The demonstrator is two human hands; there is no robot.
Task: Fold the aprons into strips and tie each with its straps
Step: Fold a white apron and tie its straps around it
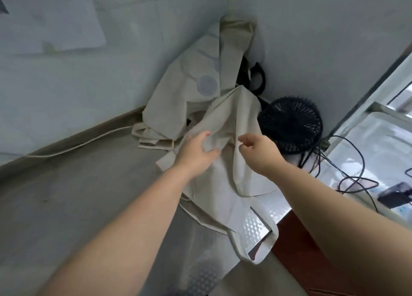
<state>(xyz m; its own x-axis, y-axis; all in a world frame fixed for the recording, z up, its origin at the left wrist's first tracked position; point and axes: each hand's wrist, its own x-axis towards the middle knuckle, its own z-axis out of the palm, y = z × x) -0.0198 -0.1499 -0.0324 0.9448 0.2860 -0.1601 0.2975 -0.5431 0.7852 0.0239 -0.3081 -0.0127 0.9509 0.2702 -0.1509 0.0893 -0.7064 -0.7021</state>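
A beige apron (231,180) lies crumpled across the metal table (89,195), lifted in its upper part. My left hand (197,151) grips a bunch of its cloth from the left. My right hand (258,151) pinches a fold of the same apron just to the right. A neck loop strap (267,249) of this apron hangs over the table's front edge. More beige aprons (187,90), one with a round blue print, are heaped in the corner against the wall behind it.
A black desk fan (292,126) stands right of the heap with black cables (347,177) trailing to the right. A white cord (73,147) runs along the wall base. Metal trays (374,135) sit at the right edge.
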